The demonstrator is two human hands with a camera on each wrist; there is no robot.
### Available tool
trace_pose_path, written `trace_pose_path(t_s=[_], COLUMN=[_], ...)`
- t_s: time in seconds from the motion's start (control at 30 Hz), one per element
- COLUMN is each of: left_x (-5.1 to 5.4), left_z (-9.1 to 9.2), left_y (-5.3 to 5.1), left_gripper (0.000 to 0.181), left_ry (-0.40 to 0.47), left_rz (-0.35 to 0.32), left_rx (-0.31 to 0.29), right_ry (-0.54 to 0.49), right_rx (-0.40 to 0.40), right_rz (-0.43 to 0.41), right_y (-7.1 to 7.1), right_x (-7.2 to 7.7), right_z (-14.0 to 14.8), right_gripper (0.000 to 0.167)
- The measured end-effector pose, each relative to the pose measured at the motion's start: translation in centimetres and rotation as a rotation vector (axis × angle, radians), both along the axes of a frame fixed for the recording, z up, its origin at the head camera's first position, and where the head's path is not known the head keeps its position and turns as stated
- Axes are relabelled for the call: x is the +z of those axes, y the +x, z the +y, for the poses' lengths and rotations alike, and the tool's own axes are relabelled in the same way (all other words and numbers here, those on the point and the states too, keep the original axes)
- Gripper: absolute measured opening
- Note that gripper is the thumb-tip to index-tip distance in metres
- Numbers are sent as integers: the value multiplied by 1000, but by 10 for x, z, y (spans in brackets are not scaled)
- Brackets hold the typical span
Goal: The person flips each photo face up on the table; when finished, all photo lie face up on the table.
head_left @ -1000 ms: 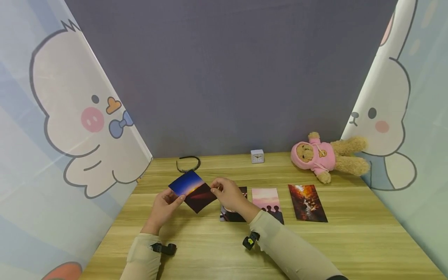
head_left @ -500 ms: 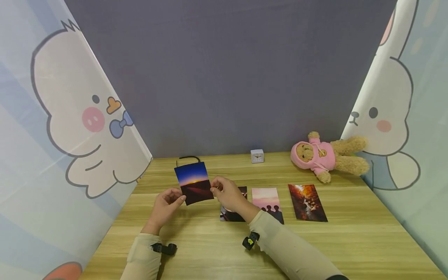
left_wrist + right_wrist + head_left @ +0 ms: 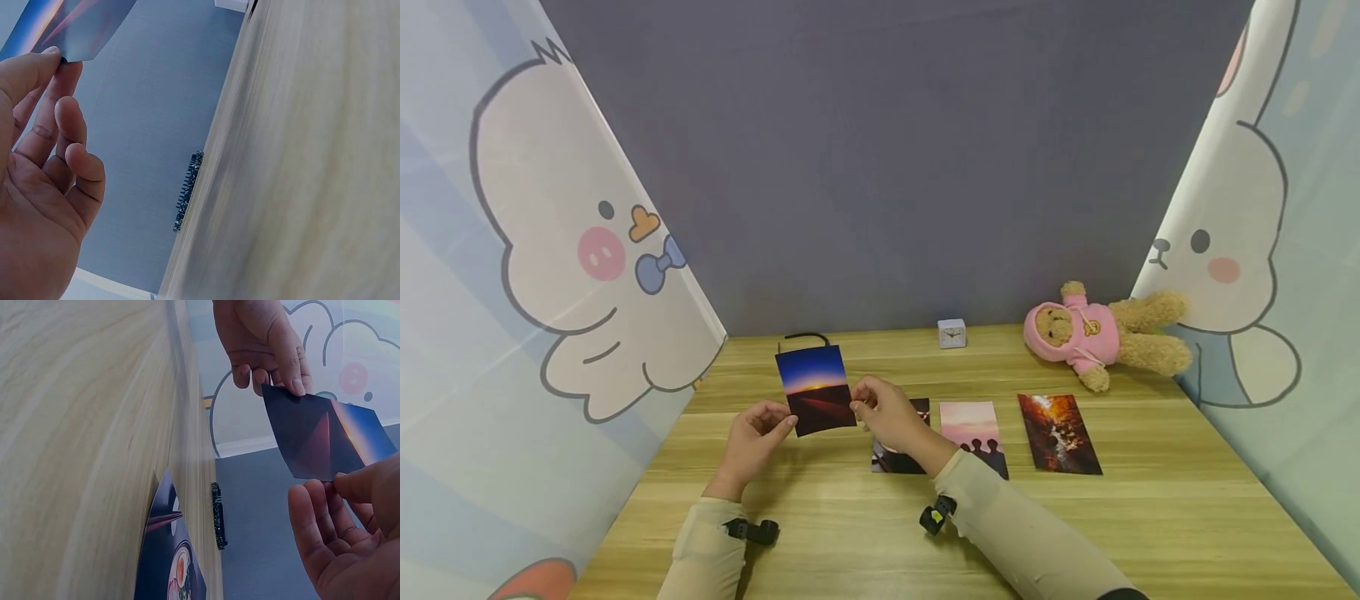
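Between both hands, a sunset photo card (image 3: 817,390) is held up off the table, blue sky at its top and dark ground below. My left hand (image 3: 755,443) pinches its lower left corner between thumb and fingers. On the opposite edge my right hand (image 3: 891,414) pinches the card, as the right wrist view also shows, with the thumb on the picture side of the card (image 3: 325,434). Beneath the right hand lies a food photo card (image 3: 898,461), partly hidden by that hand. A pink sky photo card (image 3: 967,419) lies beside it, partly behind the right forearm.
Farther right lies an autumn stream photo card (image 3: 1060,435). Along the back stand a small white clock (image 3: 951,333) and a black toothed headband (image 3: 805,337), partly behind the held card. A teddy bear in a pink hoodie (image 3: 1093,332) lies at the back right.
The sunset card has turned from a diamond tilt to nearly upright and risen slightly, now covering part of the headband. Both hands have stayed almost in place. The other cards have not moved.
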State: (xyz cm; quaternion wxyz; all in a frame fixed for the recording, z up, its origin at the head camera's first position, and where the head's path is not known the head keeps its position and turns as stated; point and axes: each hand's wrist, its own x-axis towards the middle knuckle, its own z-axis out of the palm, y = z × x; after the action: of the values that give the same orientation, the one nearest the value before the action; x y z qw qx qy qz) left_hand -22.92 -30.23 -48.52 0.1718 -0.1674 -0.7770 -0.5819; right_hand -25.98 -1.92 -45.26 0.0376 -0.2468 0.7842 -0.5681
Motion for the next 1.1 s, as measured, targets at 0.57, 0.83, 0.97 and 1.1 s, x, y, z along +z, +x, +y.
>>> trace_pose_path(t_s=[0.57, 0.83, 0.97, 1.1], left_x=[0, -1, -1, -1], left_z=[-3, -6, -7, -7], left_y=[-2, -5, -4, -4], left_gripper=[32, 45, 44, 44], left_ry=[-41, -56, -63, -69], left_rz=[-18, -10, -21, -24], left_rx=[-22, -48, -40, -44], right_ry=[-123, -76, 0, 55], right_rx=[-31, -46, -48, -45], right_rz=[-49, 3, 34, 37], right_y=[0, 0, -1, -2], right_x=[-2, -4, -6, -10], right_z=[-6, -6, -6, -7], right_gripper=[28, 36, 45, 50])
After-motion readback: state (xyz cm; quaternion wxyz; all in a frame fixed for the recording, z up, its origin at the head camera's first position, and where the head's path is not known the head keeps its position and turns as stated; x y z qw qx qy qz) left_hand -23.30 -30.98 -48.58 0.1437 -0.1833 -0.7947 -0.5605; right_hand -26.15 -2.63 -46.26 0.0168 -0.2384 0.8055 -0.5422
